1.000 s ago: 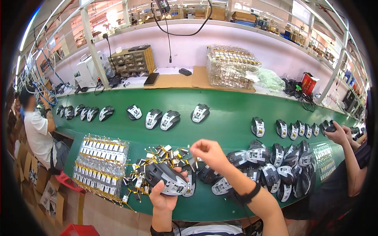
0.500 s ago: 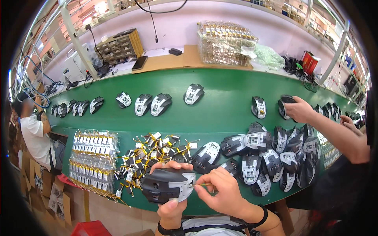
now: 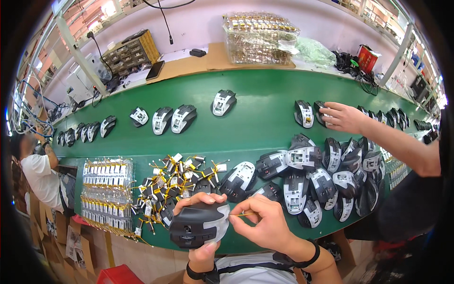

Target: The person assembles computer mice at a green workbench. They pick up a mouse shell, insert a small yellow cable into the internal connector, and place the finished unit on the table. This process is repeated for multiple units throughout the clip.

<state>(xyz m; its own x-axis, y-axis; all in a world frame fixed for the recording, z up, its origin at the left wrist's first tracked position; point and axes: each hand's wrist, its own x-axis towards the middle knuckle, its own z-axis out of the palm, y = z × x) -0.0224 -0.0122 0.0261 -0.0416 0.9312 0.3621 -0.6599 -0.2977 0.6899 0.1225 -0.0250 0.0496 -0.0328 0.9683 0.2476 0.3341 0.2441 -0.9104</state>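
Observation:
My left hand is closed around a black and grey computer mouse, fingers over its far side and thumb under its near side. The mouse is tilted, its grey end turned to the right. At that end my right hand pinches a thin yellowish wire-like piece between thumb and fingertips. Its tip meets the mouse's edge; my fingers hide where it enters. Just beyond lies a heap of small silver and black batteries with yellow wires. Another mouse rests beyond my right hand.
A clear tray of batteries lies left of the heap. Several mice are piled on the right, and more mice line the green bench. A co-worker's hand reaches in from the right; another person sits far left.
The scene has shifted slightly up and left in view. The co-worker's hand has slid a mouse left, beside another one. My hands keep their grip on the mouse and the thin piece.

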